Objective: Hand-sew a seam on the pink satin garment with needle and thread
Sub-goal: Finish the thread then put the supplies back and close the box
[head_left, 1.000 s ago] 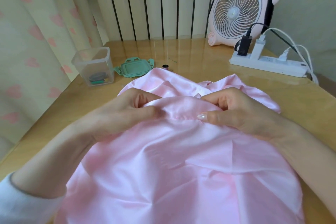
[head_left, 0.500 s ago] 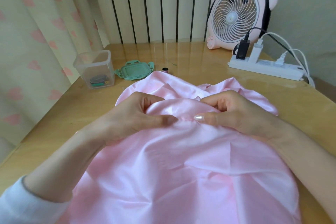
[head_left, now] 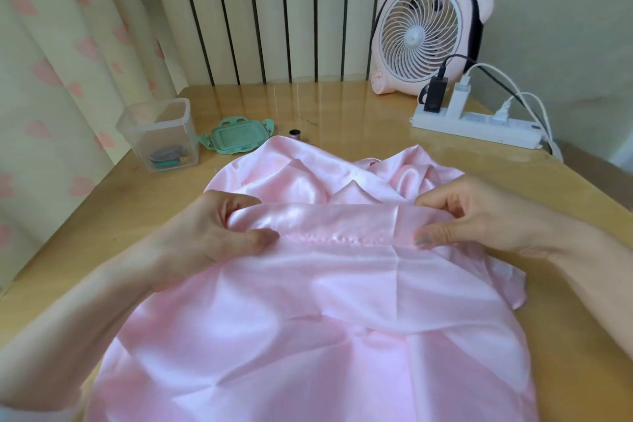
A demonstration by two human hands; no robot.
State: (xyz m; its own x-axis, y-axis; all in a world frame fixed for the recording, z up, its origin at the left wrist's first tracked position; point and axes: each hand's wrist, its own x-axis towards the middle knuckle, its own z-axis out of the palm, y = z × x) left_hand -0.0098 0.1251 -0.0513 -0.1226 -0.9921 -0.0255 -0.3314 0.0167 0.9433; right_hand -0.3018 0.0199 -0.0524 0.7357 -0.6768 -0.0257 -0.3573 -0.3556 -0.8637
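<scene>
The pink satin garment (head_left: 325,312) lies spread over the wooden table and reaches down to the frame's bottom edge. My left hand (head_left: 219,233) pinches a folded band of it on the left. My right hand (head_left: 479,216) pinches the same band on the right. The stretch between my thumbs is pulled taut, and a row of small stitches (head_left: 335,239) runs along it. A small thread spool (head_left: 294,133) stands on the table just behind the cloth. I see no needle and no loose thread.
A clear plastic box (head_left: 159,134) with small items stands at the left, its green lid (head_left: 239,138) beside it. A pink desk fan (head_left: 431,31) and a white power strip (head_left: 476,127) with plugs and cables sit at the back right. Curtains hang on the left.
My hands have moved apart along the fold, the right one further right, stretching the band and baring the stitched line that lay bunched between my thumbs.
</scene>
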